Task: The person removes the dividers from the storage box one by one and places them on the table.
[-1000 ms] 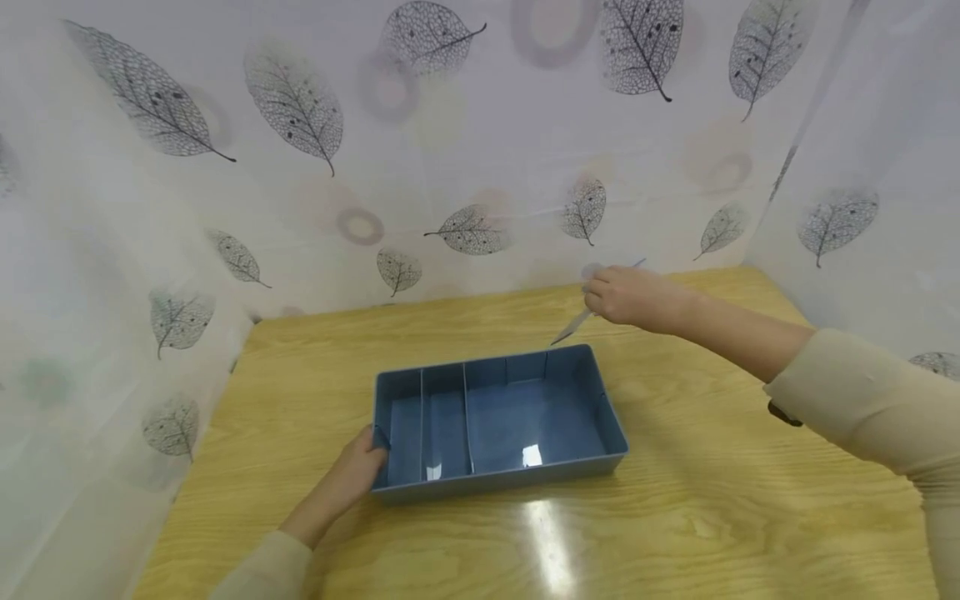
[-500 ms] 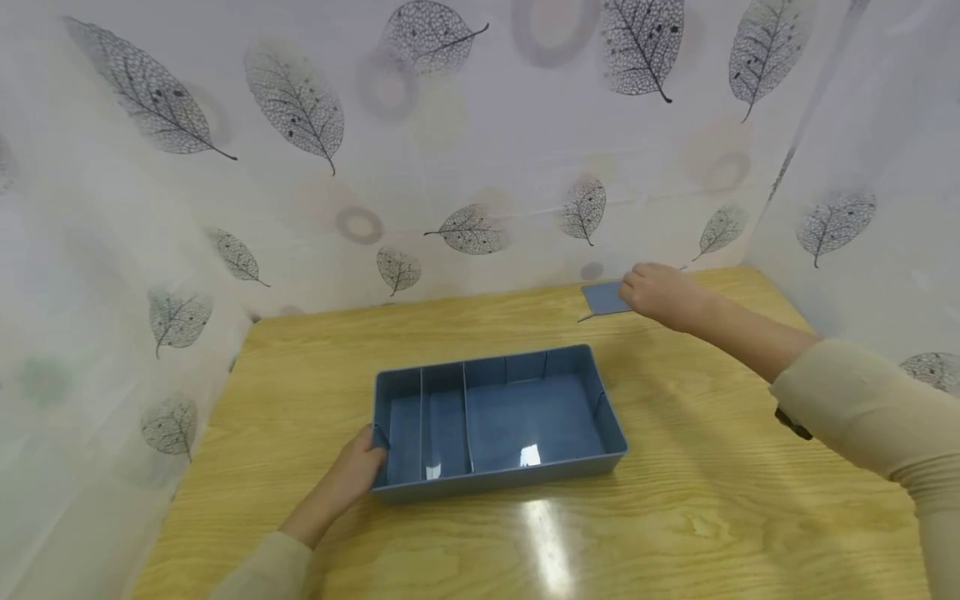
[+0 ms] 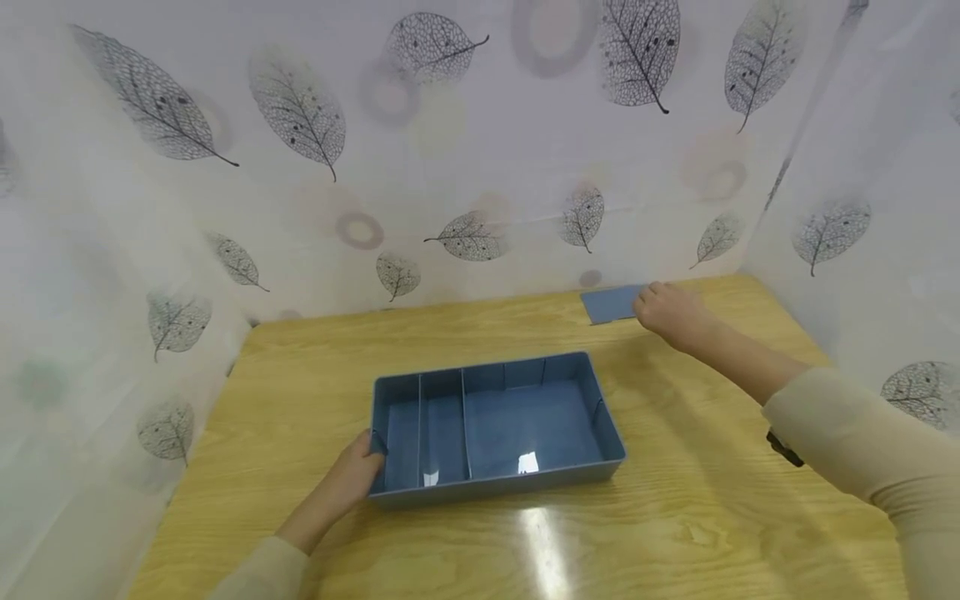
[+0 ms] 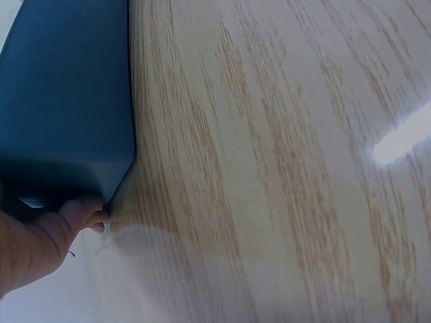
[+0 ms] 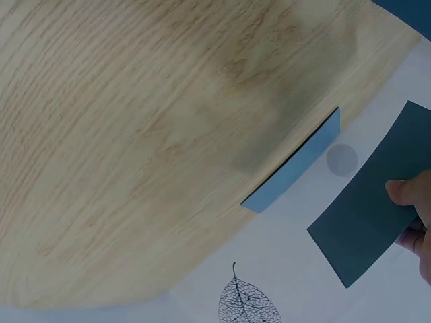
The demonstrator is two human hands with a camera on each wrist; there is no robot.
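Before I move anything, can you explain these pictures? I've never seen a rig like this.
There's no machine here: these are a person's two bare hands. The wide picture comes from a head-worn camera looking forward and down; the close ones come from a camera on each wrist. On the wood-grain table sits a blue three-compartment tray. The left hand holds its left end. The right hand has its grip on a thin blue panel; a second panel is at the table's back edge.

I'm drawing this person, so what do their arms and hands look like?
The left hand and right hand are bare. The left sleeve and the creased right sleeve are beige. Under the right sleeve shows a small dark object, too unclear to name.
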